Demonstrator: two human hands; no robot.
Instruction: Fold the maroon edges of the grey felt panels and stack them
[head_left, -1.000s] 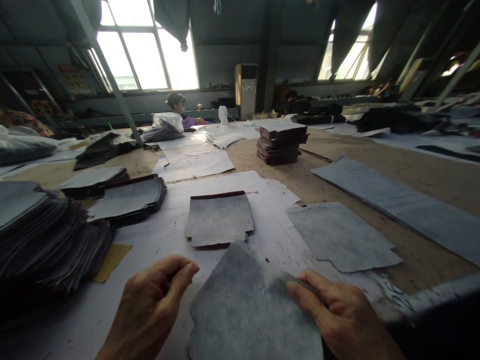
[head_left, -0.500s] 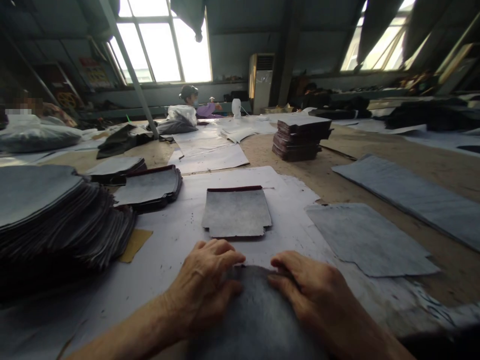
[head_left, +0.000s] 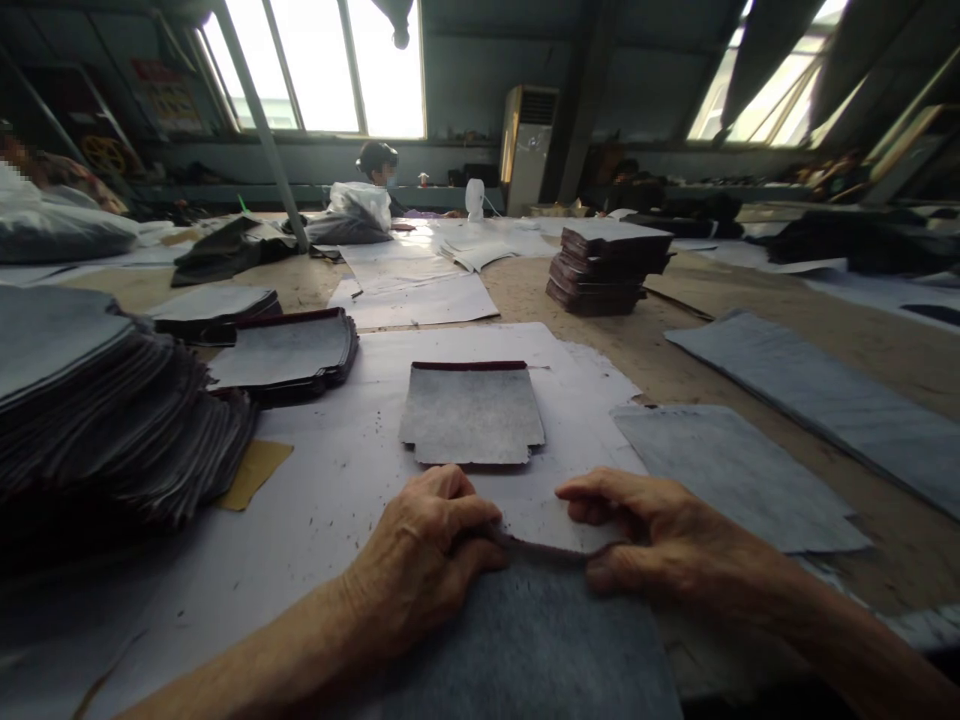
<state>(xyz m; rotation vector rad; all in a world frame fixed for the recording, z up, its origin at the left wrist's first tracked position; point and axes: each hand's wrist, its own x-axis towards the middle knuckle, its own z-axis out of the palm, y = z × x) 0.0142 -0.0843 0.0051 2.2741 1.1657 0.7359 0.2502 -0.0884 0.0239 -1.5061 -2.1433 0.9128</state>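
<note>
A grey-faced piece of sheet material (head_left: 547, 630) lies at the near edge in front of me, its far edge dark and slightly raised. My left hand (head_left: 427, 550) pinches the left part of that far edge between thumb and fingers. At the right part of the same edge, my right hand (head_left: 652, 530) has its thumb against the sheet, and its forefinger is held apart above the white paper. Just beyond both hands lies a notched grey panel (head_left: 472, 410) with a dark red strip along its far side.
White paper (head_left: 322, 500) covers the table under the work. Tall stacks of grey pieces (head_left: 60, 340) stand left, beside a shorter stack (head_left: 289, 350) and a yellow scrap (head_left: 255, 472). Dark red bundles (head_left: 607, 270) stand behind. Grey panels (head_left: 735, 470) lie right. A person (head_left: 379, 165) sits across the table.
My right hand has moved right and its forefinger has parted from the thumb. The grey sheet's far edge has straightened out from a curve. The view has shifted slightly.
</note>
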